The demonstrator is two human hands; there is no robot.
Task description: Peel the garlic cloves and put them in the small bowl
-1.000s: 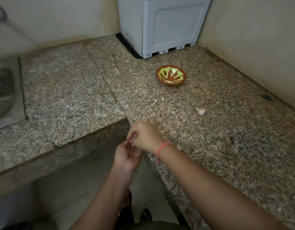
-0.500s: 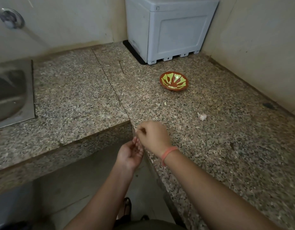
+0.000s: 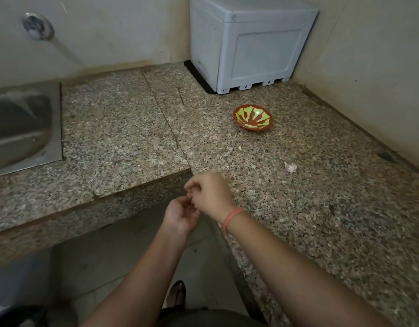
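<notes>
In the head view, the person is holding both hands close together, just over the inner corner edge of the speckled brown granite tabletop [image 3: 123,138]. The right hand [image 3: 210,194], which is wearing a thin orange-pink band [image 3: 232,217] on the wrist, is showing its back to the camera. Its fingers are curling down and its thumb is meeting the forefinger. The left hand [image 3: 181,215] is lying just under it with the palm turned up, and its fingers [image 3: 190,206] are curling toward the right fingertips and touching them. The two hands are making one closed grip, but the right hand is hiding the inside, so I cannot tell whether something is being pinched there.

One whitish-pink garlic clove [image 3: 290,167], with its skin on, is lying on the tabletop to the right of the grip and a little beyond it, apart from both hands. The small round red-brown bowl [image 3: 253,116] with a yellow-green pattern is standing farther beyond the grip, slightly to the right. A tiny pale scrap [image 3: 239,148] is lying between the bowl and the grip. Far beyond the grip, a pale grey plastic box [image 3: 250,43] is standing in the corner of the walls. Well to the left of the grip, a steel sink [image 3: 22,123] is sitting in the tabletop. Below the grip, near the person, a dark shoe [image 3: 177,293] is showing on the floor.
</notes>
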